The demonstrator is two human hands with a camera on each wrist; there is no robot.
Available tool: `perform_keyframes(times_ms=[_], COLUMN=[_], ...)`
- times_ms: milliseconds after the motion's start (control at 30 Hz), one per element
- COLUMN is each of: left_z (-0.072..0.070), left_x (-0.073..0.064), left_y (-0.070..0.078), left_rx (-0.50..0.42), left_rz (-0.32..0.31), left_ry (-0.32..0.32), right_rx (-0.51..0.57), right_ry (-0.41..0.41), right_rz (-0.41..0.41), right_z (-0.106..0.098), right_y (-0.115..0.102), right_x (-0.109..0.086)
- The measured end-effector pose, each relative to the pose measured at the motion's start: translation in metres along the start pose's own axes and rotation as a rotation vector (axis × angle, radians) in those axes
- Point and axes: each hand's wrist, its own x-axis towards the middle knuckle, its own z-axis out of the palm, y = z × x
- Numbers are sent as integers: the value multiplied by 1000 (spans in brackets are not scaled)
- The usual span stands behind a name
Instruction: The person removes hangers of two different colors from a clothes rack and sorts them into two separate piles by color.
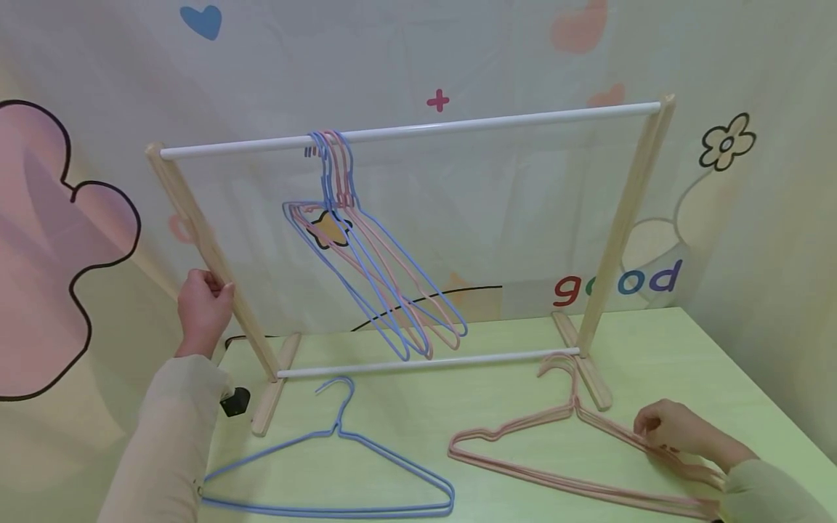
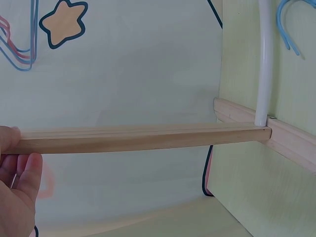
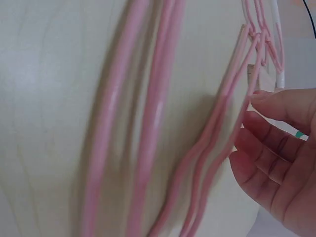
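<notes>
The left hand (image 1: 203, 305) grips the rack's wooden post (image 2: 138, 139). The right hand (image 1: 680, 432), fingers curved, touches the pink hangers (image 3: 153, 113) on the desk (image 1: 680, 349); whether it pinches one, I cannot tell. Blue hangers (image 1: 327, 512) lie between the hands, nearer the left. Beyond the right hand, multicoloured backdrop lettering (image 1: 567, 289) reads "good".

both sleeves (image 1: 171, 436) are long, loose and pale cream.
</notes>
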Motion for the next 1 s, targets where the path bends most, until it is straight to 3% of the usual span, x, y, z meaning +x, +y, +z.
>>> perform_keyframes(times_ms=[200, 567, 733, 1000], left_z=[-2, -3, -4, -3], left_x=[0, -1, -2, -2], left_y=[-1, -2, 0, 1], left_rx=[6, 3, -5, -13], left_rz=[-12, 13, 12, 19], left_ry=[-21, 3, 2, -1], right_rx=[-3, 38, 50, 12], right_ry=[0, -44, -63, -96], right_rz=[-7, -30, -46, -145], right_z=[-13, -30, -46, -68], right_y=[-19, -69, -103, -172], right_x=[5, 17, 25, 40])
